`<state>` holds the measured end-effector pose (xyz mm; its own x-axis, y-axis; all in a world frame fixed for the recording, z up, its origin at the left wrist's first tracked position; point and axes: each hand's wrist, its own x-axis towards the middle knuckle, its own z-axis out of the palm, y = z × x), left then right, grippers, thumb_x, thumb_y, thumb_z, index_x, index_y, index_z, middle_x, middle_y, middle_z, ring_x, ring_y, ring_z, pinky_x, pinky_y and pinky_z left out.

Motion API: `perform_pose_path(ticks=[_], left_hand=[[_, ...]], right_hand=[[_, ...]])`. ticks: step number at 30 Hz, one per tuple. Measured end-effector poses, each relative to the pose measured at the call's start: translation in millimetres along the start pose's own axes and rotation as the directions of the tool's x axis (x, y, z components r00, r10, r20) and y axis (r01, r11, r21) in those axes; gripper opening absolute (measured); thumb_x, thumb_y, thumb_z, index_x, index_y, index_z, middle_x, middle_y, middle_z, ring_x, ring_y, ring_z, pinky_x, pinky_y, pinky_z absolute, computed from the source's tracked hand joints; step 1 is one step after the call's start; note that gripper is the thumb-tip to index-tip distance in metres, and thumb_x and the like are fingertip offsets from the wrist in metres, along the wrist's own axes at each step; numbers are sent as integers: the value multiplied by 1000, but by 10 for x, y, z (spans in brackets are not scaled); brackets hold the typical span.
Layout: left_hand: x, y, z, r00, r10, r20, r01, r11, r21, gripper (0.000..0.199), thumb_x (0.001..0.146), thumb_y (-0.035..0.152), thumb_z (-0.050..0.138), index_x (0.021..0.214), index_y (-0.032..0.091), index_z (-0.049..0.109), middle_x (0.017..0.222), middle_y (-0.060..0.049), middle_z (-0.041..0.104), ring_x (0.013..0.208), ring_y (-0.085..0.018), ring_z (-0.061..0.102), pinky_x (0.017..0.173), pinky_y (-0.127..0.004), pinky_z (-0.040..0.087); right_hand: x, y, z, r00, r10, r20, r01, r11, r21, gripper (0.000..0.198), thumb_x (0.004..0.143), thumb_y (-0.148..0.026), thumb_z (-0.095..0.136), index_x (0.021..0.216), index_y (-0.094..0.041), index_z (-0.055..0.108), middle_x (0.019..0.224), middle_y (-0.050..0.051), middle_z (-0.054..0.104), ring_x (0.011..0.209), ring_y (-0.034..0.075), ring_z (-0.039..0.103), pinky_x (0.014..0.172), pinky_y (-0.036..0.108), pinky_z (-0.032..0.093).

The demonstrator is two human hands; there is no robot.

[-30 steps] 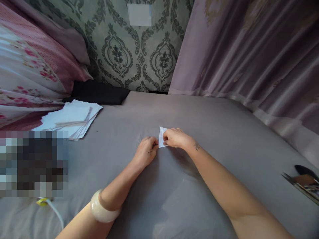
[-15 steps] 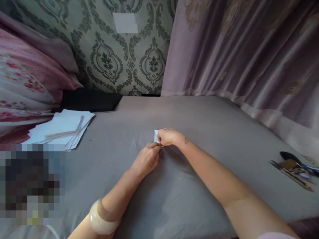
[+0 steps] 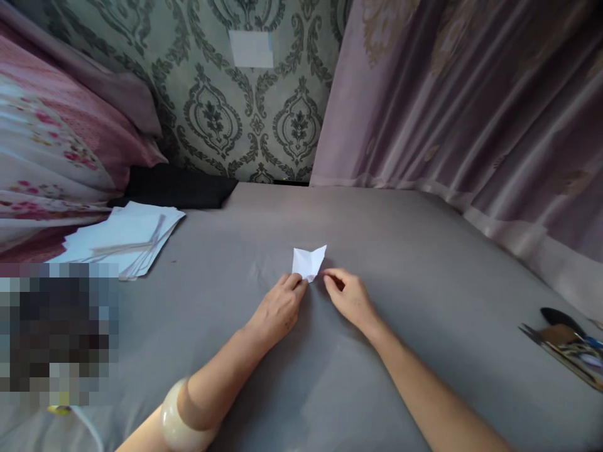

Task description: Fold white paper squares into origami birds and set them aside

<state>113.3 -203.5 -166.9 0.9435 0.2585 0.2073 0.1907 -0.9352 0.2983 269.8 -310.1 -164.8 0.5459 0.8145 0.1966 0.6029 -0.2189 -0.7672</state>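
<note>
A small piece of folded white paper [image 3: 308, 260] stands partly raised on the grey cloth surface [image 3: 301, 216], its two upper corners spread like a V. My left hand [image 3: 279, 306] grips the lower left edge of this paper between thumb and fingers. Just right of the paper is my right hand [image 3: 352, 300], fingers curved and a little apart, with nothing in them. Its fingertips point toward the paper's right side without holding it. The underside of the paper is hidden.
Loose white sheets [image 3: 127, 232] are stacked at the left, before a folded black cloth [image 3: 183, 187]. Several tools, blurred, lie at the far right beside a brown item [image 3: 559, 334]. A purple curtain [image 3: 414, 113] hangs along the right; a patterned wall [image 3: 211, 119] stands behind.
My right hand has let go of the paper and drawn back to the right. The paper has opened out into a V, while my left hand keeps its hold. The view has shifted slightly.
</note>
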Motion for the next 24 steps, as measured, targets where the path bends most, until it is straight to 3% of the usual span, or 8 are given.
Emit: perform_pose_path(ticks=[3,9,16,19,24], left_hand=[[-5,-21,63,1000,7,-12,-6,1000,31,44,84,-1,35,122,13,51,107,-11,54,96,-22,51,92,-35,47],[3,-46,132,1000,-15,3,15,997,81,48,79,-2,38,121,15,52,112,-11,52,96,-23,49,91,-37,46],[-4,8,-13,994,-70,81,53,980,191,40,87,7,39,124,17,52,107,-12,54,91,-24,50,81,-39,47],[-16,-4,-94,993,-61,104,48,991,124,34,92,13,36,118,16,57,104,-11,55,88,-22,51,81,-37,47],[-56,-104,-200,992,-87,97,98,988,-120,30,93,19,39,109,17,64,110,-10,57,97,-21,53,87,-34,46]], right_hand=[[-84,-40,86,997,-75,18,76,993,-93,26,88,-19,46,104,-18,66,101,8,67,90,17,63,82,28,48],[-111,-69,115,988,-134,69,146,965,-217,29,88,-13,46,110,-17,65,97,7,63,94,17,60,87,29,47],[-171,-91,121,976,-179,123,210,924,-320,30,89,-14,46,112,-19,65,98,8,60,95,20,55,87,32,46],[-200,-126,109,967,-201,158,247,896,-369,31,90,-16,46,116,-18,63,100,9,58,96,21,54,86,34,47],[-239,-181,99,950,-241,196,307,827,-471,32,93,-20,43,120,-17,60,103,10,58,95,23,53,84,36,47]])
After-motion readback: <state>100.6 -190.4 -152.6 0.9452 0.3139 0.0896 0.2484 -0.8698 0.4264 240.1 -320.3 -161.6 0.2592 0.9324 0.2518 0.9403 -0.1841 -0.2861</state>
